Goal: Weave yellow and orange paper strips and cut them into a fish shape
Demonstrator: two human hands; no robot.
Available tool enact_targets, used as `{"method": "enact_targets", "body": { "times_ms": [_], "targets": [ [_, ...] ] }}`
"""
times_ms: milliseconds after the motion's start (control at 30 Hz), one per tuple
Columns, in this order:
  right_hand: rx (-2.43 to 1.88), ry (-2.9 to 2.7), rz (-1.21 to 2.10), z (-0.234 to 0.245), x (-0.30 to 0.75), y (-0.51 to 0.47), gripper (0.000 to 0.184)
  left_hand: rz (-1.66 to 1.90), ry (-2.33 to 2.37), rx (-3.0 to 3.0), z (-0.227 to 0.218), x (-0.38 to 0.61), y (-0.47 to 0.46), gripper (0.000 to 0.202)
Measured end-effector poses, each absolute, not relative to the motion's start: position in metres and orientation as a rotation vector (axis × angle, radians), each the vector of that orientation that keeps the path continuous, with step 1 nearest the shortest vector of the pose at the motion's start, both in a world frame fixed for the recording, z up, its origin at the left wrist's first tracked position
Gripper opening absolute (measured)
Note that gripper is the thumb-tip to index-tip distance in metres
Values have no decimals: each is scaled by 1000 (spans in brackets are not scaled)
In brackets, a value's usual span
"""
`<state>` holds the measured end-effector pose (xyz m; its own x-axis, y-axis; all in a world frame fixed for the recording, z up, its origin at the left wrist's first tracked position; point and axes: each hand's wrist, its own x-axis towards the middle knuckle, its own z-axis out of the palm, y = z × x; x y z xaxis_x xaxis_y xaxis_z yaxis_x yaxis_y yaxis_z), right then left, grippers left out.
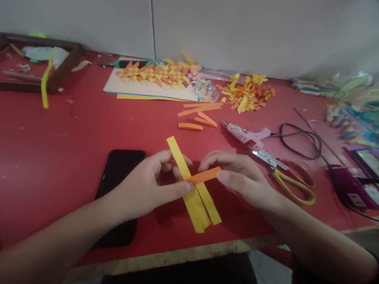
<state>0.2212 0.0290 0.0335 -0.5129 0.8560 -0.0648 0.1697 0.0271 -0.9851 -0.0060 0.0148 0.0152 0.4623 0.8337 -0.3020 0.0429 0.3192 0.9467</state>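
My left hand point(160, 179) pinches several yellow paper strips point(194, 205) where an orange paper strip point(207, 174) crosses them. One yellow strip slants up past the fingers; the others fan down toward the table's front edge. The right end of the orange strip lies between the thumb and fingers of my right hand point(239, 175). Both hands are above the red table. Beneath my left wrist rests a black phone point(120, 173). Loose orange strips point(191, 126) lie beyond the hands.
A pink glue gun point(251, 136) and scissors point(293, 189) lie to the right, near a black cord point(314, 154) and a purple box point(352, 185). Woven paper pieces point(160, 74) and a heap of paper scraps point(248, 94) are at the back. A wooden tray point(68, 65) stands far left.
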Motion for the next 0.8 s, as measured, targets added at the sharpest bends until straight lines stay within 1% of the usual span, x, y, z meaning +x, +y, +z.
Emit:
{"method": "enact_targets", "body": {
  "times_ms": [167,267,400,633,800],
  "targets": [
    [-1066,-1655,1785,27,213,24,17,639,969,1180,15,-6,14,33],
    [-1107,-1555,1843,23,211,22,17,682,986,1200,16,-4,15,30],
    [-1165,-1568,1820,22,211,22,20,732,1007,1198,13,-3,15,30],
    [-1180,-1788,1629,21,211,23,22,745,1060,1155,12,-3,12,28],
    [-1186,-1827,1599,22,210,23,23,750,1056,1173,12,-1,13,32]
  ]
}}
